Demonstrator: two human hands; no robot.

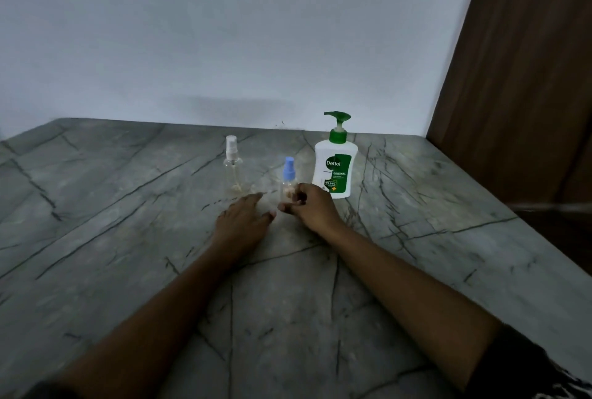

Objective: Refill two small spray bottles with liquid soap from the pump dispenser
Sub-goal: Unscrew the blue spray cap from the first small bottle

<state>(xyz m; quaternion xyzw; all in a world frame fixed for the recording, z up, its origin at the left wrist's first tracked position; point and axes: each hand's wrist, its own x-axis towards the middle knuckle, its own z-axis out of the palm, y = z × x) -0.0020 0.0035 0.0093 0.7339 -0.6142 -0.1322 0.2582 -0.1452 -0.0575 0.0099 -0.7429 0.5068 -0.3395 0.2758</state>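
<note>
Head view of a grey veined desk [432, 238] set against a white wall [224, 30], with a brown wooden panel [528, 62] at far right. Three upright containers stand toward the far side. At left is a clear spray bottle with a white cap [232, 163]. At centre and slightly nearer is a clear spray bottle with a blue cap [288, 179]. Just right of it stands the white pump dispenser [334, 161] with a green pump head and a green label.

The left hand [245, 216] lies low over the desk, fingers straight and loosely spread, near both spray bottles and holding nothing. The right hand [312, 204] sits at the base of the blue-capped bottle, fingers curled, thumb in front of the bottle and forefinger at its right side. Whether it actually pinches the bottle cannot be told. The dispenser stands just beyond this hand, apart from it.
</note>
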